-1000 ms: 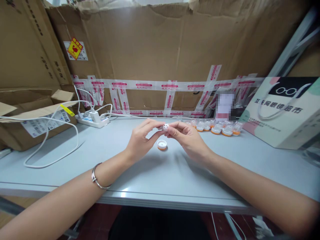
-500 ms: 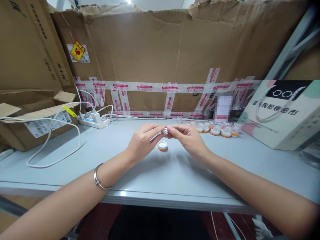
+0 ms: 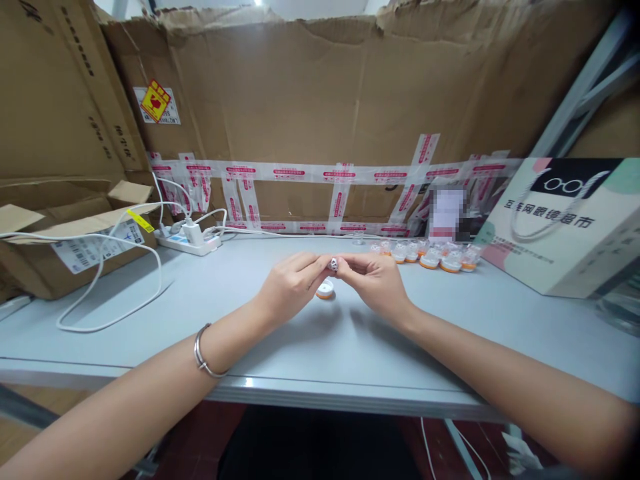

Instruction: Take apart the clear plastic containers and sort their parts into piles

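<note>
White and dotted, the small round piece point(image 3: 333, 265) is pinched between the fingertips of your left hand point(image 3: 289, 288) and right hand point(image 3: 376, 281) at mid-frame. Since a second ago both hands have sunk toward the table point(image 3: 320, 360), so the piece is now just above the orange cap point(image 3: 326, 290). That cap lies open side up, white inside. Right of centre stands a row of orange-based pots point(image 3: 431, 257), contents unclear. The piece is too small to show its long axis.
</note>
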The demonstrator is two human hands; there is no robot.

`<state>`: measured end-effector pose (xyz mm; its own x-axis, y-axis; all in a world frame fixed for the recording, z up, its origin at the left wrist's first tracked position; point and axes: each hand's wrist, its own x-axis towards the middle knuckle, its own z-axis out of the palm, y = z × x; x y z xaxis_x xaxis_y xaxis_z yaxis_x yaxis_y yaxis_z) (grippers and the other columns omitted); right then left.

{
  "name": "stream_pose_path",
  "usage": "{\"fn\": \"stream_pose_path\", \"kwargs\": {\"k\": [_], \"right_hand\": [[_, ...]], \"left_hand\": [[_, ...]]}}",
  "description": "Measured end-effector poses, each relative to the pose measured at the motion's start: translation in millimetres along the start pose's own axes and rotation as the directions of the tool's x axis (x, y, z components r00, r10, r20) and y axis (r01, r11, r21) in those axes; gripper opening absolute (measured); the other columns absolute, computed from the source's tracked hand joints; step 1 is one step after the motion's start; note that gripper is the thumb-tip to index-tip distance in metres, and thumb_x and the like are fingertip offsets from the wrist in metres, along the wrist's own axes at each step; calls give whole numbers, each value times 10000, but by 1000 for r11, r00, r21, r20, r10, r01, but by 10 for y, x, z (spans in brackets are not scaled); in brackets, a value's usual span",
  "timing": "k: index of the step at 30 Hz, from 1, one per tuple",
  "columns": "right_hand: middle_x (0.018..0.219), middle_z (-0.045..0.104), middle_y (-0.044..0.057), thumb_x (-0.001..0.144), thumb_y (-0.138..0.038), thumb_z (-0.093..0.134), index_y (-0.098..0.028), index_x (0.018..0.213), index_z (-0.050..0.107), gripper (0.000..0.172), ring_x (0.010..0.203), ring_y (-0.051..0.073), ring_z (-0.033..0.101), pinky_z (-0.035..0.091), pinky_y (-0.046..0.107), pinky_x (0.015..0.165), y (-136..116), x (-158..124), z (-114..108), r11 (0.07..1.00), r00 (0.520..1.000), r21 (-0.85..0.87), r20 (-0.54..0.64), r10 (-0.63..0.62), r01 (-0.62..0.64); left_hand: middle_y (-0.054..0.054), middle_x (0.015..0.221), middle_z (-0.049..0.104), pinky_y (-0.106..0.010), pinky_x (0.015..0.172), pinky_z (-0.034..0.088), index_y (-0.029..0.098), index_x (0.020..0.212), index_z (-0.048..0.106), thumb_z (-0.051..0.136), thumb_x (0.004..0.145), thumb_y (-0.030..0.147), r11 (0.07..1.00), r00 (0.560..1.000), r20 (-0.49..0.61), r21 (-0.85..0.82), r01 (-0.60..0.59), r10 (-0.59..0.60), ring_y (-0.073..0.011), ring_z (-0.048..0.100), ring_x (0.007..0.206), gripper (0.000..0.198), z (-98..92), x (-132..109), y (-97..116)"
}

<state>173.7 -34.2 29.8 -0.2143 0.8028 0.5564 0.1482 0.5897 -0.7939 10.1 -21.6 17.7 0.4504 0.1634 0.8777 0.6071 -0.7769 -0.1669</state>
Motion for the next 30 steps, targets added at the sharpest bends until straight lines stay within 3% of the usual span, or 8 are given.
{"fn": "stream_pose_path", "kwargs": {"k": [6, 13, 18, 25, 28, 30], "right_hand": [[735, 702, 37, 742, -325, 602, -154, 862, 714, 237, 673, 150, 643, 542, 298, 667, 69, 32, 42, 985, 991, 120, -26, 131, -127], [708, 693, 44, 692, -340, 642, -125, 803, 692, 248, 663, 142, 639, 532, 292, 680, 18, 74, 25, 932, 955, 210, 23, 297, -295], [622, 668, 15, 660, -303, 669, -123, 782, 651, 218, 577, 111, 620, 519, 249, 616, 33, 123, 0, 863, 894, 238, 78, 440, -446], [590, 662, 19, 676, -261, 643, -120, 706, 580, 157, 533, 99, 622, 499, 212, 561, 140, 202, -10, 752, 796, 267, 143, 588, -603], [549, 647, 0, 658, -229, 642, -125, 688, 562, 135, 513, 87, 608, 494, 201, 551, 157, 260, -6, 741, 780, 246, 146, 609, -625], [524, 638, -12, 648, -222, 638, -132, 677, 550, 129, 501, 87, 602, 490, 201, 540, 157, 311, -16, 734, 765, 215, 161, 624, -644]], "left_hand": [[-30, 752, 638, -228, 643, 472, 148, 946, 587, 454, 876, 191, 999, 998, 58, 40, 1, -3, -115, 579, 677, 157, 8, -24, -22], [-42, 811, 641, -240, 690, 475, 158, 987, 586, 456, 877, 203, 992, 989, 118, -83, 99, -89, -123, 583, 734, 176, 8, -29, -45], [-46, 835, 638, -245, 702, 477, 162, 1025, 585, 488, 859, 200, 944, 972, 174, -261, 202, -159, -123, 580, 760, 196, 24, -42, -61], [-33, 795, 648, -229, 684, 486, 160, 936, 624, 576, 796, 202, 771, 895, 291, -458, 441, -339, -114, 600, 714, 154, 62, -5, -122], [-42, 787, 652, -231, 681, 491, 148, 911, 626, 580, 788, 198, 754, 895, 264, -482, 446, -360, -119, 603, 708, 140, 97, -23, -193], [-51, 800, 656, -236, 686, 493, 150, 918, 621, 575, 790, 197, 794, 929, 224, -483, 368, -294, -125, 605, 725, 144, 128, -46, -258]]}}
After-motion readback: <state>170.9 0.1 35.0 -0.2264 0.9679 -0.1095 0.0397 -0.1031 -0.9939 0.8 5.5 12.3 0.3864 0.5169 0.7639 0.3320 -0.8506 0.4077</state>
